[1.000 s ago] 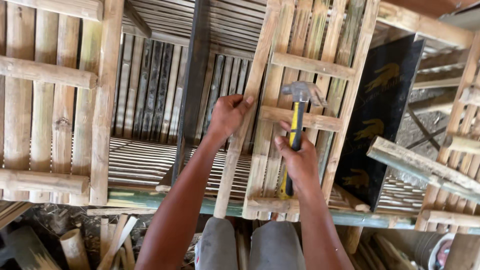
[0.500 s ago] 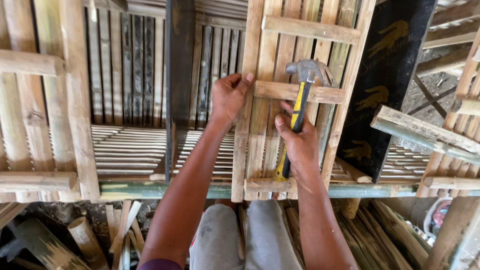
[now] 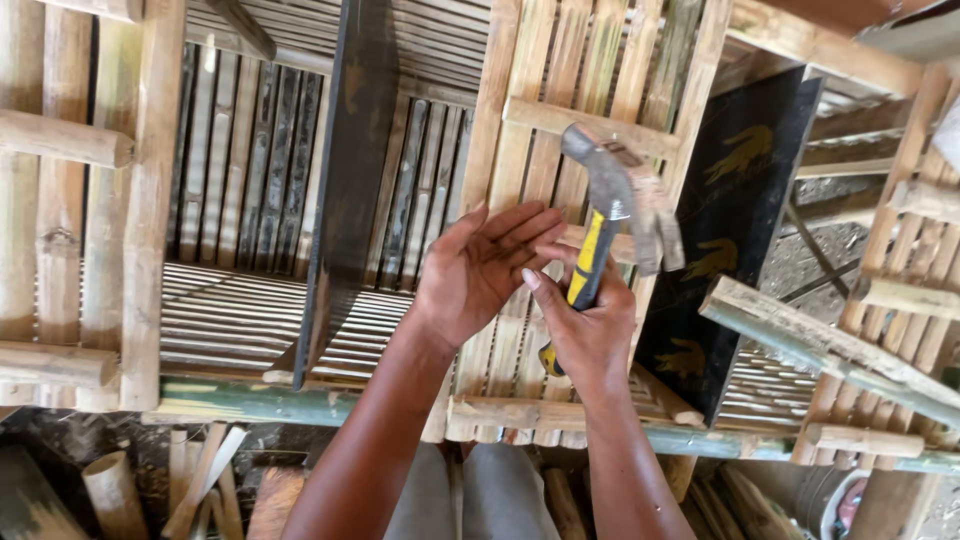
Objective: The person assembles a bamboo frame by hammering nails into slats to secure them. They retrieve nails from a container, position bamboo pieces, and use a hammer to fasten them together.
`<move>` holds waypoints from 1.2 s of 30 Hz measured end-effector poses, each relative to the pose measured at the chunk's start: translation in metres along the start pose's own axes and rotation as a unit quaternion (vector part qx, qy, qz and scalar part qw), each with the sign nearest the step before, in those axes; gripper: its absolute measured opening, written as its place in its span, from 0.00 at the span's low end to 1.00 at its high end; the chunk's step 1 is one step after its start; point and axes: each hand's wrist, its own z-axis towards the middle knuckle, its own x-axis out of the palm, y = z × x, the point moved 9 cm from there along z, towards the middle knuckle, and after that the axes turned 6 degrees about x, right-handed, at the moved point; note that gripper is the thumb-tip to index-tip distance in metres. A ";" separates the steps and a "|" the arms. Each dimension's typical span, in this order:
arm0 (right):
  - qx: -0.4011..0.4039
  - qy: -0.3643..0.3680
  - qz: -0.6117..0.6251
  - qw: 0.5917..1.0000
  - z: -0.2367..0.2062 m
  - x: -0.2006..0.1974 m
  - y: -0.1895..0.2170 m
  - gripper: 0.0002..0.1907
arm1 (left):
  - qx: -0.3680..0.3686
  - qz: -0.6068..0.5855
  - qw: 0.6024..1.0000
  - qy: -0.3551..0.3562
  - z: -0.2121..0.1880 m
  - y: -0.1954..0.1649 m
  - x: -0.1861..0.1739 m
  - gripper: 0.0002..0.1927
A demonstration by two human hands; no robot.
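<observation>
Holding my hammer [image 3: 612, 215] at centre frame, before the bamboo panel [image 3: 560, 120].
My right hand [image 3: 585, 325] grips its handle, head up; my left hand [image 3: 480, 270] lies open, palm upturned, fingers touching.

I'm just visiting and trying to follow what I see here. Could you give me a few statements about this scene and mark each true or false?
1. The right hand holds a hammer with a yellow and black handle. True.
2. The left hand holds a saw. False: it holds no tool; its palm is open beside the hammer's handle.
3. The bamboo slat panel stands behind the hands. True.
4. The hammer head rests on the ground. False: it is raised in front of the panel.
</observation>
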 end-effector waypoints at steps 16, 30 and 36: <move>0.174 0.079 0.218 0.957 0.042 -0.002 -0.063 0.10 | 0.085 -0.042 0.993 0.073 0.039 0.021 0.001 0.18; 0.219 0.138 0.232 0.938 0.120 0.003 -0.057 0.14 | 0.217 0.449 0.867 0.009 0.082 -0.039 0.040 0.08; 0.203 0.168 0.167 0.950 0.157 -0.002 -0.024 0.15 | 0.446 0.606 0.594 -0.284 0.157 -0.163 0.053 0.12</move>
